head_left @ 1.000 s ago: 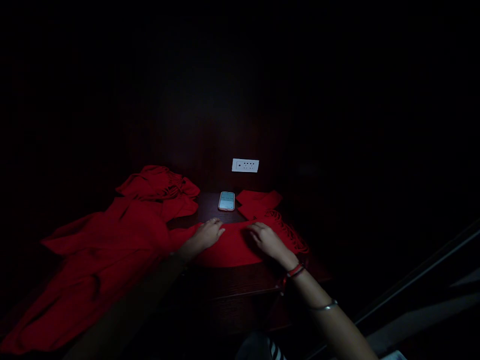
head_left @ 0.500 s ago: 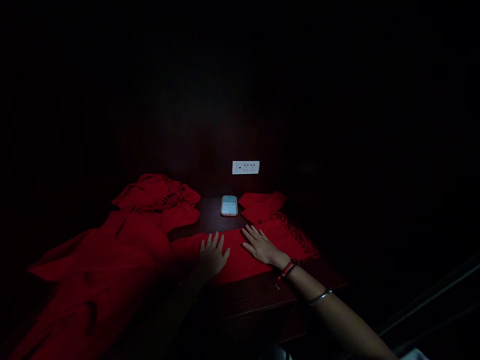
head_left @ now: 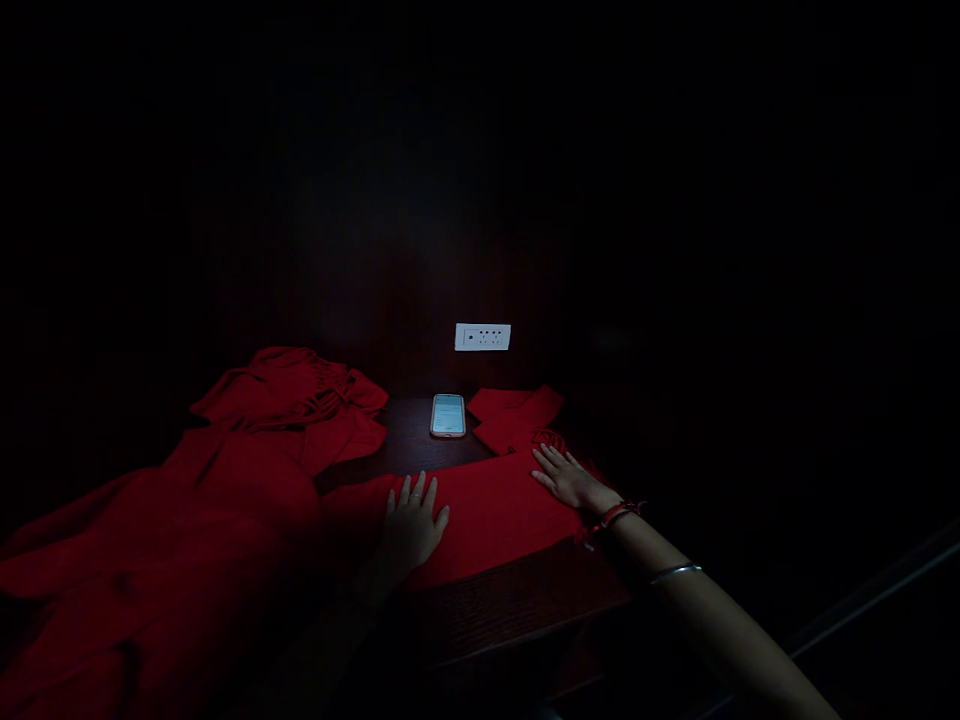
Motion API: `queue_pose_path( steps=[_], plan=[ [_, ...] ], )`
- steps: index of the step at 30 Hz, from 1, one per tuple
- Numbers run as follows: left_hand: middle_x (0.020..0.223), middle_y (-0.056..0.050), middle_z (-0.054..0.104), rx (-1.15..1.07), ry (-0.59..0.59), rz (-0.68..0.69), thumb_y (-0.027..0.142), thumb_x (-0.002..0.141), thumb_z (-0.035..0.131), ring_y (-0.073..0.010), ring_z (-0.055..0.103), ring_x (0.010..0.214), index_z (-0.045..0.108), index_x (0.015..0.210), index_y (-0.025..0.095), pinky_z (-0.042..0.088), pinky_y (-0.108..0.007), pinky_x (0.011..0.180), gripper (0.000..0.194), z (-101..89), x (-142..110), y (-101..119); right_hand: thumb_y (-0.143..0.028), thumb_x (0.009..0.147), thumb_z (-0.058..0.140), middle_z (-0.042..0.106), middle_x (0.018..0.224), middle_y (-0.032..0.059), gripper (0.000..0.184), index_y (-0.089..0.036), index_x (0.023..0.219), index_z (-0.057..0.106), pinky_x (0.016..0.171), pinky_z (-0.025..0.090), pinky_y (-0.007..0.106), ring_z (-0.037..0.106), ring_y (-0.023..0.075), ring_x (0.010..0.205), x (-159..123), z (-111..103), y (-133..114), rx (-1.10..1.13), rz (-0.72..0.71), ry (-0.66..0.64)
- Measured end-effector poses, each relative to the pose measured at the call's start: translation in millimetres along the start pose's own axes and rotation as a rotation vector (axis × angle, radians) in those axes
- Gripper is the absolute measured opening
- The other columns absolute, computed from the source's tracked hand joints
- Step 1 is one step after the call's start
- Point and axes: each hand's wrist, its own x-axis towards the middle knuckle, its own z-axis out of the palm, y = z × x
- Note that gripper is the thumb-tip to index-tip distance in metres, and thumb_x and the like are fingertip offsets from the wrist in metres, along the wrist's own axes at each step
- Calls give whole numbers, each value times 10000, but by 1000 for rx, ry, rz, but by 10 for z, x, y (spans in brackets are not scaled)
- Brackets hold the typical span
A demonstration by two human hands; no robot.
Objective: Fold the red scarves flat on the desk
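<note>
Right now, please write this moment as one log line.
left hand: spread on red cloth | right hand: spread on same cloth | beyond: lit phone, white wall socket

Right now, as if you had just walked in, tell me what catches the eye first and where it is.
Against the dark, the red cloth stands out first, spread across the dark table with the left hand and right hand on it, fingers spread. Just beyond it, the lit phone glows, with the white socket plate above on the wall. Rumpled red fabric fills the left side.
</note>
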Motion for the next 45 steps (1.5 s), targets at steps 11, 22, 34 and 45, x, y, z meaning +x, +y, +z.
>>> queue_pose_path(
  steps=[11, 22, 34, 45],
  plan=[
    [1312, -99, 380, -1, 28, 5, 366, 816, 402, -306, 348, 1184, 457, 1222, 160, 300, -478, 939, 458, 15, -13, -6, -549, 850, 103, 197, 1395, 111, 657, -135, 1347, 222, 1040, 158, 382, 130, 206, 1283, -18, 11, -537, 91, -316, 140],
    [1302, -108, 391, -2, 36, 15, 365, 812, 392, -315, 351, 1180, 467, 1214, 152, 302, -492, 935, 462, 52, 11, -27, -547, 853, 127, 115, 1418, 84, 635, -168, 1361, 167, 1045, 126, 402, 56, 215, 1291, -198, -178, -408, 139, -226, 146],
    [1318, -110, 367, -11, -14, 13, 378, 816, 381, -317, 328, 1195, 439, 1237, 150, 291, -501, 940, 482, 33, 24, -39, -555, 842, 205, 166, 1401, 126, 660, -125, 1342, 230, 1041, 117, 413, 105, 236, 1285, -324, -69, -185, 88, -91, 75],
    [1313, -97, 378, -9, 2, 1, 373, 815, 387, -306, 332, 1195, 447, 1232, 160, 287, -484, 951, 472, 22, 13, -31, -529, 862, 145, 142, 1414, 56, 582, -221, 1354, 178, 1044, 128, 401, 114, 201, 1287, -546, -61, -760, 194, -343, 47]
  ],
)
